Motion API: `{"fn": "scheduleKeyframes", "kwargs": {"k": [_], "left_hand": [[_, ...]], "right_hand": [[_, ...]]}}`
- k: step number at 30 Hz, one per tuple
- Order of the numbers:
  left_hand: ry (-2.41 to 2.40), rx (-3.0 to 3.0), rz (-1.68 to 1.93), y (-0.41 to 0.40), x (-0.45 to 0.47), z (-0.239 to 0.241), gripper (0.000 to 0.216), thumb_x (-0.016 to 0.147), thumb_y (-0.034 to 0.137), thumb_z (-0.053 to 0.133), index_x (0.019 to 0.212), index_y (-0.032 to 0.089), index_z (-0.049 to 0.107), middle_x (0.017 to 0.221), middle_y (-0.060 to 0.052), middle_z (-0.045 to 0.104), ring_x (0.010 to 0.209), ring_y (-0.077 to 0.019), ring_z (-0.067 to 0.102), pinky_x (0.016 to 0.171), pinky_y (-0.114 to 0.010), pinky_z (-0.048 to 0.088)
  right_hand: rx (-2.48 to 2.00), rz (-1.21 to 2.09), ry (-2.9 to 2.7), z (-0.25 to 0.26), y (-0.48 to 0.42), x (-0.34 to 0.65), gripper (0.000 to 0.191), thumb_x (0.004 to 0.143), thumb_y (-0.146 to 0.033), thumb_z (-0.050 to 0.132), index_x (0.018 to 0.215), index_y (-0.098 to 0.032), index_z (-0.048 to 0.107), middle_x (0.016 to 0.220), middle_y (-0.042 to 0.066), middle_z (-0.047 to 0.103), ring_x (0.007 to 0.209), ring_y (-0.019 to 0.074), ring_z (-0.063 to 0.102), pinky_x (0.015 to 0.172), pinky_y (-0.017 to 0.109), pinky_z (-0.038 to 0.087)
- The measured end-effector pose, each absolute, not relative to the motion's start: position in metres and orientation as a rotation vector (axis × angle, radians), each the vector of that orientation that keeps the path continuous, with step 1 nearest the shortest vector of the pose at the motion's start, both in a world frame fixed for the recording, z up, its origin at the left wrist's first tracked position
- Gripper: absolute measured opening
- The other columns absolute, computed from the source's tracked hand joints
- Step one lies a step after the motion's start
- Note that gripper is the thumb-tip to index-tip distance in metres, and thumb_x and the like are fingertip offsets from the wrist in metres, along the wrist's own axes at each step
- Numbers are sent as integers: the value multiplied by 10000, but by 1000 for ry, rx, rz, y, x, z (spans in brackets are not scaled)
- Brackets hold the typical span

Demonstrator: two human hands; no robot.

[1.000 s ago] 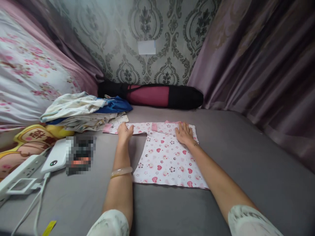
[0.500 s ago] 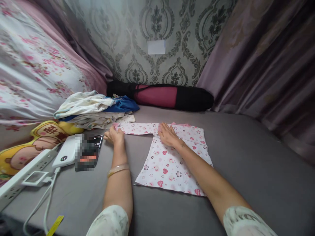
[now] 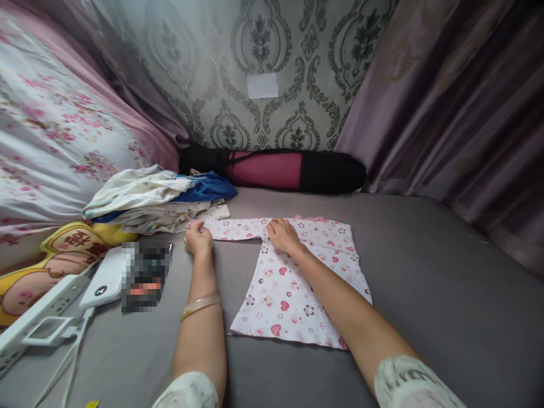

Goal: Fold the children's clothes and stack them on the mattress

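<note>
A child's long-sleeved shirt [image 3: 293, 294], white with pink hearts and flowers, lies on the grey sheet with one sleeve [image 3: 236, 229] stretched out to the left. The other side is folded across its upper part, and a pink frilled edge shows at the top. My left hand [image 3: 198, 239] pinches the pink cuff at the sleeve's end. At the shoulder, where that sleeve meets the body, my right hand [image 3: 283, 235] rests with bent fingers closed on the cloth. My right forearm covers part of the shirt's right side.
Heaped clothes [image 3: 157, 198] lie behind my left hand. Nearer on the left are a yellow cartoon cushion [image 3: 55, 266], a white power bank [image 3: 106, 277], a pixelated item [image 3: 147, 277] and a power strip [image 3: 42, 317] with cables. A long black-and-pink bag [image 3: 267, 170] lies along the wall.
My right hand has slid slightly left along the shoulder, its fingers going from stretched out to bent. My left hand stays at the cuff. The view has shifted a little.
</note>
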State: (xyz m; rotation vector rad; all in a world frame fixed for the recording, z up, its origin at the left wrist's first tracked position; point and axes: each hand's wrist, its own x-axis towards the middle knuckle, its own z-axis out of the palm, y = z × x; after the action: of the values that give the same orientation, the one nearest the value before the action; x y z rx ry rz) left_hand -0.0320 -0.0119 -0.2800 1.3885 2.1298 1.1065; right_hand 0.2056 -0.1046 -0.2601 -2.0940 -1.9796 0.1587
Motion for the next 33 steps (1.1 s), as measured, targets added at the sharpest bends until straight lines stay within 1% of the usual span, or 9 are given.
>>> {"fn": "scheduleKeyframes", "kwargs": {"k": [2,5,8,10,14,18,28,31,33], "left_hand": [[1960,1321,1355,-5,-31,-279,429,744,162,495,1134,141,673,1050,-99,676,988,-250,609,923,-392,478],[1679,1117,1651,2,-26,-268,433,733,180,494,1134,122,646,993,-59,653,841,-172,620,789,-306,524],[1340,931,1761,1,-17,-246,430,721,204,548,1142,153,616,988,-39,629,741,-118,605,636,-230,508],[1084,881,1805,-4,-10,-231,406,700,229,617,1103,177,627,991,-36,630,730,-104,601,592,-195,481],[735,879,1799,-19,3,-206,378,666,261,720,1038,218,671,1044,-37,664,808,-120,633,624,-187,482],[610,966,1722,-32,19,-190,375,716,299,717,1083,234,676,1077,-42,684,871,-139,658,697,-214,505],[511,1177,1575,-56,66,-181,431,745,309,726,1167,257,658,1137,-41,663,907,-141,653,695,-202,500],[516,1202,1545,-59,74,-184,456,740,329,735,1181,254,650,1172,-47,649,918,-145,651,700,-203,507],[535,1218,1520,-61,79,-186,473,754,368,728,1203,252,637,1184,-54,646,934,-156,652,711,-213,516]], "right_hand": [[-2110,161,-1975,-261,-104,205,434,966,-352,332,1307,-207,558,1385,88,505,1251,249,434,1053,357,329],[-2123,249,-2027,-261,-102,206,530,932,-389,397,1417,-180,444,1465,114,409,1326,277,350,1097,387,277],[-2143,406,-2089,-254,-98,209,622,912,-472,420,1455,-170,392,1505,126,347,1359,306,301,1109,412,258],[-2150,499,-2135,-245,-94,212,691,886,-532,447,1470,-170,370,1514,129,327,1360,322,294,1100,422,268],[-2215,616,-2190,-230,-88,213,846,805,-641,519,1491,-182,333,1520,136,297,1369,342,266,1088,432,275],[-2262,603,-2189,-228,-80,211,979,686,-747,585,1471,-205,367,1469,147,347,1341,350,300,1075,439,283],[-2398,663,-2114,-225,-60,207,1179,477,-755,747,1474,-254,366,1491,158,311,1368,381,251,1080,514,250],[-2278,707,-2059,-227,-68,214,1113,512,-702,776,1448,-224,407,1492,170,334,1374,385,266,1091,516,250],[-2053,757,-1974,-231,-79,225,982,624,-622,763,1442,-209,412,1501,166,343,1379,350,294,1104,477,269]]}}
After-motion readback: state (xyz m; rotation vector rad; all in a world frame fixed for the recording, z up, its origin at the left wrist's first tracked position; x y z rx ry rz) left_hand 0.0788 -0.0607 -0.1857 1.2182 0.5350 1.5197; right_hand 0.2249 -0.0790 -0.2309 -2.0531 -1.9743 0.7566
